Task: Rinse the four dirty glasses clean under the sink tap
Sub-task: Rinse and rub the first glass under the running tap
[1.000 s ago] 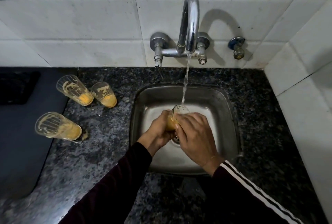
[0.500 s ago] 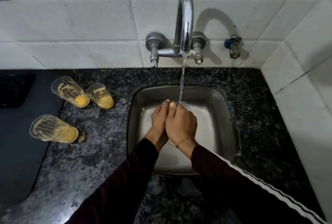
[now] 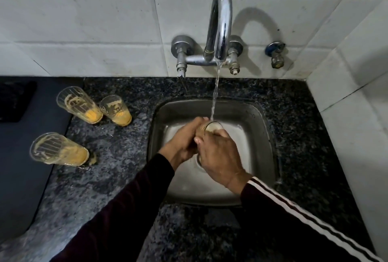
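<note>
Steel sink basin [image 3: 260, 119], square and set into a speckled black granite counter [image 3: 304, 135], lies under a chrome swan-neck tap [image 3: 220, 22] from which one thin stream of water [image 3: 215, 93] falls. Both hands meet over the middle of the basin around a single glass [image 3: 212, 128] whose rim tilts up toward the stream; the water lands at the rim's left edge. The left hand [image 3: 184, 140] wraps the glass from the left, its fingers curled close round the wall with the fingertips near the rim. The right hand [image 3: 220, 156] covers the lower part of the glass from the right and front, fingers bent over it and gripping; how far the thumb reaches cannot be told, since the back of the hand hides it. Pale residue shows inside the glass mouth.

Three more dirty glasses stand on the counter left of the sink, each with orange-yellow dregs at the bottom and streaks up the sides: a tall ribbed glass [image 3: 78, 104] at the back, a shorter glass [image 3: 116, 110] just beside it on its right, and a third tall glass [image 3: 57, 149] nearer, well apart from the pair. That makes four glasses in all, one in hand and three waiting. Dark sleeves cover both arms; the right sleeve [image 3: 304, 224] bears white stripes. White tiles [image 3: 84, 30] back the counter, with one small wall valve [image 3: 276, 54] right of the tap.
</note>
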